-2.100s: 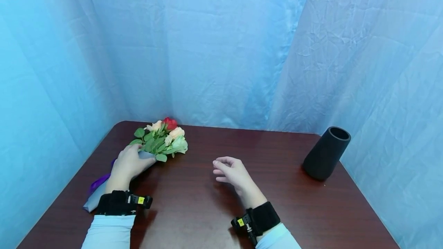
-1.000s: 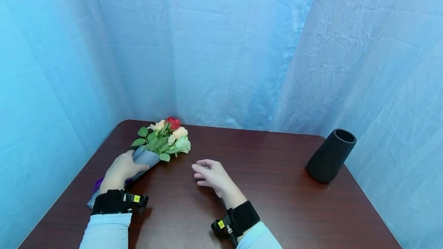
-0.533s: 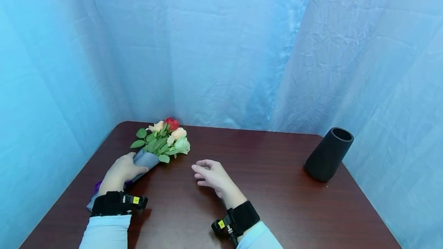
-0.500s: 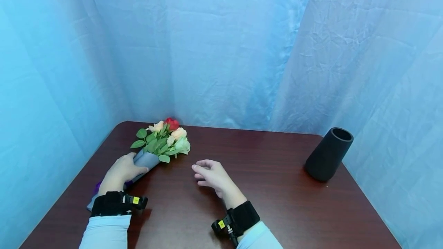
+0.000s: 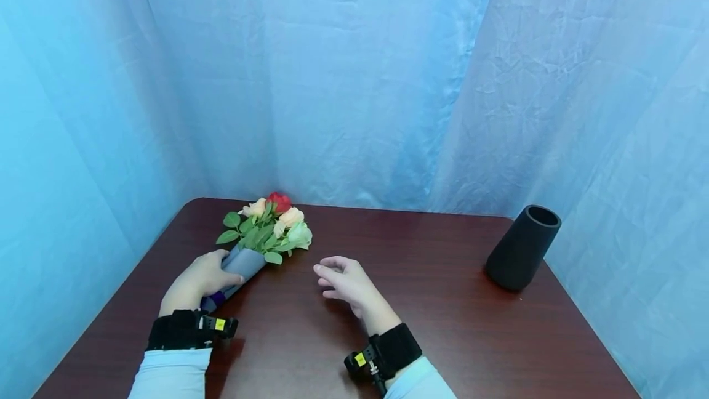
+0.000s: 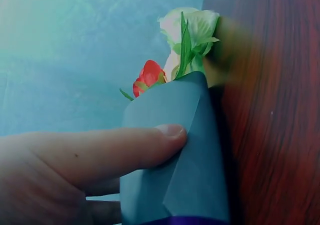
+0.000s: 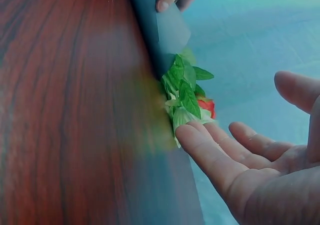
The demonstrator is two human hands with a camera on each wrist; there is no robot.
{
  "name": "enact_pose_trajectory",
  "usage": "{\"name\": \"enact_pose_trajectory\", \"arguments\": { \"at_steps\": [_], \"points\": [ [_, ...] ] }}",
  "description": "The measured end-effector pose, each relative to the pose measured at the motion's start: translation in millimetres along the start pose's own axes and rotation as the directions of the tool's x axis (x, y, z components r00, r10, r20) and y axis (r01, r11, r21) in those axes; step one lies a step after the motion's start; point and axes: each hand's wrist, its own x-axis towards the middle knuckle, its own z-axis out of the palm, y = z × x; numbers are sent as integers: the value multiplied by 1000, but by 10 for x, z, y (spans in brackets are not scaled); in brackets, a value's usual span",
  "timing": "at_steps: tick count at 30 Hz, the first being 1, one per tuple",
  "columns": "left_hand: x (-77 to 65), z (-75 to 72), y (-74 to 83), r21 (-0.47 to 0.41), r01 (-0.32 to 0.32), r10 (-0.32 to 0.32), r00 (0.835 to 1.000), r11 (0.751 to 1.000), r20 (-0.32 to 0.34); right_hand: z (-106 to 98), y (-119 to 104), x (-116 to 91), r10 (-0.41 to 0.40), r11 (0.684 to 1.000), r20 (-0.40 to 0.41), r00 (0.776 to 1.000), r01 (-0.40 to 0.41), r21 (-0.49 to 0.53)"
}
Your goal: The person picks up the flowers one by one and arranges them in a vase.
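Observation:
A bouquet (image 5: 248,261) of red, peach and pale green flowers with leaves, wrapped in blue-grey paper with a purple ribbon (image 5: 216,299), is at the left of the table. My left hand (image 5: 200,279) grips the wrapping, thumb on the near side; the lower end is hidden behind the hand and wrist. In the left wrist view the thumb presses on the paper wrapping (image 6: 192,180). My right hand (image 5: 350,285) hovers to the right of the bouquet, fingers loosely bent and holding nothing. The right wrist view shows its fingers (image 7: 215,160) spread apart near the blooms.
A dark vase (image 5: 523,248) with a slanted shape and a round mouth stands at the right of the brown wooden table (image 5: 388,226). Light blue curtains (image 5: 343,79) surround the table at the back and sides.
My left hand has shifted its hold down the wrapping, and the bouquet has moved slightly right, its lower end passing out of sight. My right hand moved left, then slightly back right.

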Motion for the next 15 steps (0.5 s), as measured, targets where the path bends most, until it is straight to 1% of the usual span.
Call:
{"name": "enact_pose_trajectory", "arguments": {
  "at_steps": [8,12,15],
  "points": [
    [30,51,134,21,-78,77,997,997,32,-109,9,-24,-9,1000,-24,1000,9,-11],
    [41,74,205,1,-115,115,992,993,45,-148,-6,-27,-7,1000,-42,999,7,-18],
    [41,118,232,-29,-142,144,988,989,59,-175,-4,-41,-8,1000,-50,999,6,-28]
  ]
}}
